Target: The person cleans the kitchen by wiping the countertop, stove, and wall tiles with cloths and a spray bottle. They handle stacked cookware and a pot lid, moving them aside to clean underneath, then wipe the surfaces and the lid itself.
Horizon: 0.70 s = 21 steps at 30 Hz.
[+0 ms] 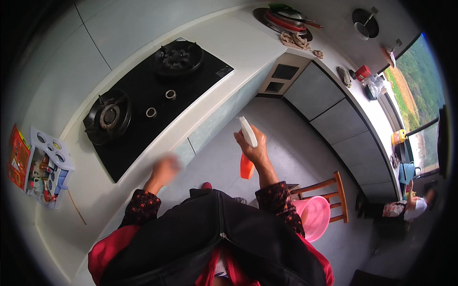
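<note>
My right hand (254,146) is closed around the neck of an orange spray bottle (247,167) with a white trigger head (248,132), held upright over the floor in front of me. My left hand (165,168) is near the front edge of the white countertop (214,43); it is blurred, so I cannot tell its finger pose or whether it holds anything. Beyond it lies a black two-burner gas hob (143,89), with a round burner (110,116) at the left and another (177,58) farther back. Two control knobs sit near the hob's front edge.
A grey-white caddy (52,150) with bottles and packets stands at the left. Pans and lids (286,19) and a crumpled cloth (295,40) lie in the far corner. At my right are a wooden chair (341,196) and a pink plastic basin (323,221). Another person (415,207) is far right.
</note>
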Motion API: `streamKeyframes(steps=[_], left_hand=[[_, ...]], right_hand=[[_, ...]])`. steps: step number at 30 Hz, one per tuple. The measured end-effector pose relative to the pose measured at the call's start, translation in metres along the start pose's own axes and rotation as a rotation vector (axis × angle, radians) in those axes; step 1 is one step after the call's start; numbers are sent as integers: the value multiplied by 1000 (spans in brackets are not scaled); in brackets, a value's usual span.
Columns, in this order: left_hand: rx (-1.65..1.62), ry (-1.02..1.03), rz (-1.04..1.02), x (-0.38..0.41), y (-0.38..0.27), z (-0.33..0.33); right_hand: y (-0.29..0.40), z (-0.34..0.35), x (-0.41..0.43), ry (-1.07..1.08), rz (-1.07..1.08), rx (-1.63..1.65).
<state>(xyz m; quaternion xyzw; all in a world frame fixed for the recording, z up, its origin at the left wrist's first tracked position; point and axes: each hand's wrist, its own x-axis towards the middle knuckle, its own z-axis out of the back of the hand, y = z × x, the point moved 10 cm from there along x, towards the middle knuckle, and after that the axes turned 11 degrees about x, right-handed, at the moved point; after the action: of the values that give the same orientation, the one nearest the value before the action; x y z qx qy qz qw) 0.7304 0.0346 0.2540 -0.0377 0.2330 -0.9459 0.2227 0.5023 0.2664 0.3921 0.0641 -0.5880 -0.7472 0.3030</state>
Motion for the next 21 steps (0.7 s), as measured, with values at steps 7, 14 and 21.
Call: streamKeyframes(steps=[7,14,21], left_hand=[[-104,-145,-14,50,-38,0],[-96,-186,229,56,-38,-41],[-94,-283,426,86,-124,-32]], right_hand=[[-91,-14,125,85,-226,2],[-130,-10,178,403,-212,30],[-156,-2,219,605,-131,120]])
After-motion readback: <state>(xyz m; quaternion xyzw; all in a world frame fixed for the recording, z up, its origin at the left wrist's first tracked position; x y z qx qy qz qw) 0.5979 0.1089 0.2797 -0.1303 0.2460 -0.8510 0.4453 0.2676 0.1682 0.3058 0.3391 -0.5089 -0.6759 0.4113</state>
